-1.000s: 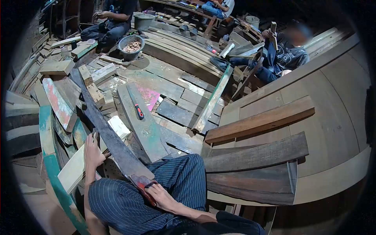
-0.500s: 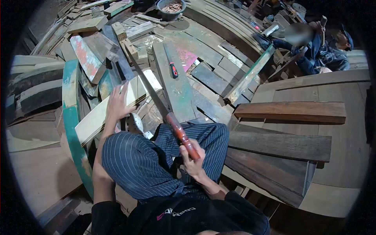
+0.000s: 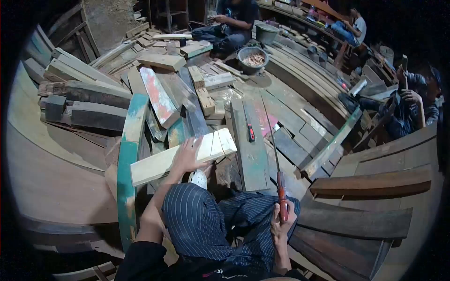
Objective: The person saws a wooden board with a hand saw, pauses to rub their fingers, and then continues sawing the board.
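Observation:
My left hand (image 3: 186, 157) lies across a pale squared wooden block (image 3: 157, 165), fingers stretched over its top and thumb toward the near edge. Dark lines cross the block near its right end. The block's left end is beside a curved, green-painted timber (image 3: 127, 175). My right hand (image 3: 283, 225) is wrapped round the red-brown handle of a long, narrow saw (image 3: 281, 191). Its thin blade points away from me, apart from the block and right of it. A white perforated shoe (image 3: 198, 178) shows below the block, partly covered by my striped trouser leg.
A red-and-black-handled screwdriver (image 3: 251, 133) lies on a grey-green plank (image 3: 250, 161). Offcuts are piled at left and ahead, near a bucket of wood chips (image 3: 253, 60). Dark boards (image 3: 358, 220) lie at right. One person (image 3: 229, 21) sits ahead; others are at right.
The saw has moved right and away from the pale block, its blade now pointing forward. My left hand stays on the block. The view has shifted, bringing a seated person into sight ahead.

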The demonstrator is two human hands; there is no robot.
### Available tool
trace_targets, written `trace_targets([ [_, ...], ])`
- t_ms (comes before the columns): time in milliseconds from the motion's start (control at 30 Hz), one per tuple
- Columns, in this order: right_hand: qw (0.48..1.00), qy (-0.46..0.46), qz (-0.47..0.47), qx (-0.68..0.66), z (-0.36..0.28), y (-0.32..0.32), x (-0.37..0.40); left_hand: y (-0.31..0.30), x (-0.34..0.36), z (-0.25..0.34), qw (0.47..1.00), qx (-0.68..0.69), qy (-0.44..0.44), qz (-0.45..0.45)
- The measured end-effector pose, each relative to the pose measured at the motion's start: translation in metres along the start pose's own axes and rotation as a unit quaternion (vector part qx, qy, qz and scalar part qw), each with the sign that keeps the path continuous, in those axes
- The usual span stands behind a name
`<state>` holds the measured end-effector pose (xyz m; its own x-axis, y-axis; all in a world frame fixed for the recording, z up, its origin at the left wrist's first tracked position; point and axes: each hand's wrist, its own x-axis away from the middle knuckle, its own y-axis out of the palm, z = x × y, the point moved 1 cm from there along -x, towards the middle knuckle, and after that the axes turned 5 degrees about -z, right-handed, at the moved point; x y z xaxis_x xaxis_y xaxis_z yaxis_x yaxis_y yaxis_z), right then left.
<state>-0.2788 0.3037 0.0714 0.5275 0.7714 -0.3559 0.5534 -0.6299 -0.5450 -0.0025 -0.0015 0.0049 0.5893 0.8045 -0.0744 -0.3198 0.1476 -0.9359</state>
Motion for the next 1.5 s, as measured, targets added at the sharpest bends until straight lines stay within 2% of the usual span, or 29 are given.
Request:
trace_targets([
  [67,0.995,-0.081,0.029,0.053,0.022,0.017,-0.01,0.004,0.001,-0.003,1.0,-0.022,0.006,0.022],
  [100,0.998,-0.021,-0.002,0.066,0.03,0.023,-0.012,0.004,0.002,-0.003,1.0,-0.019,0.006,0.021],
  [133,0.99,-0.071,0.026,0.12,0.033,0.033,-0.018,0.003,0.003,-0.003,1.0,-0.015,0.007,0.019],
  [400,0.982,-0.07,-0.049,0.171,0.064,0.103,-0.044,0.005,0.004,-0.008,0.999,-0.035,0.011,0.018],
  [500,0.981,-0.055,-0.111,0.149,0.08,0.124,-0.031,0.004,0.006,-0.004,1.0,0.001,0.0,0.011],
  [533,0.975,-0.047,-0.117,0.185,0.08,0.13,-0.024,0.005,0.005,-0.005,1.0,-0.002,0.001,0.016],
  [600,0.974,-0.069,-0.139,0.166,0.095,0.143,-0.012,0.005,0.007,-0.004,1.0,-0.01,0.002,0.021],
  [633,0.972,-0.051,-0.142,0.181,0.089,0.151,-0.01,0.005,0.007,-0.004,1.0,-0.005,0.004,0.022],
  [733,0.949,-0.122,-0.241,0.164,0.101,0.167,0.0,0.0,0.008,0.0,1.0,0.014,-0.001,0.01],
  [767,0.935,-0.101,-0.289,0.177,0.105,0.173,0.007,0.0,0.009,0.0,1.0,-0.002,-0.002,0.017],
  [867,0.947,-0.122,-0.255,0.149,0.109,0.178,0.014,-0.001,0.011,0.002,0.999,-0.017,0.001,0.038],
  [900,0.956,-0.094,-0.251,0.122,0.101,0.172,0.014,0.0,0.007,0.0,0.999,-0.015,0.008,0.037],
  [1033,0.967,-0.094,-0.214,0.098,0.087,0.158,0.012,0.004,0.006,-0.002,0.999,-0.016,0.0,0.031],
  [1133,0.983,-0.104,-0.12,0.091,0.074,0.133,-0.006,0.007,0.005,-0.002,0.999,-0.012,0.006,0.048],
  [1200,0.992,-0.005,-0.12,-0.025,0.036,0.093,-0.043,0.005,0.004,-0.002,0.998,-0.022,0.013,0.054],
  [1233,0.995,-0.09,-0.048,-0.014,0.034,0.079,-0.062,0.001,0.003,0.001,0.999,-0.006,0.006,0.035],
  [1267,0.997,-0.036,-0.042,-0.052,0.012,0.054,-0.084,0.005,0.002,-0.002,1.0,-0.008,-0.005,0.02],
  [1300,0.994,-0.081,0.015,-0.077,-0.024,0.023,-0.103,0.006,0.002,-0.003,0.999,-0.013,0.011,0.029],
  [1333,0.992,-0.094,0.032,-0.078,-0.059,-0.014,-0.119,0.006,0.002,-0.003,0.999,-0.012,0.024,0.042],
  [1367,0.98,-0.134,0.067,-0.132,-0.076,-0.04,-0.129,0.005,0.001,-0.002,0.999,-0.021,0.028,0.038],
  [1400,0.961,-0.192,0.099,-0.172,-0.102,-0.071,-0.135,0.005,0.001,-0.001,0.999,-0.027,0.027,0.038],
  [1433,0.935,-0.302,0.124,-0.137,-0.135,-0.11,-0.133,0.005,0.002,0.0,0.998,-0.031,0.023,0.04],
  [1500,0.876,-0.403,0.22,-0.147,-0.16,-0.159,-0.119,0.003,0.001,0.003,0.999,-0.028,0.014,0.029],
])
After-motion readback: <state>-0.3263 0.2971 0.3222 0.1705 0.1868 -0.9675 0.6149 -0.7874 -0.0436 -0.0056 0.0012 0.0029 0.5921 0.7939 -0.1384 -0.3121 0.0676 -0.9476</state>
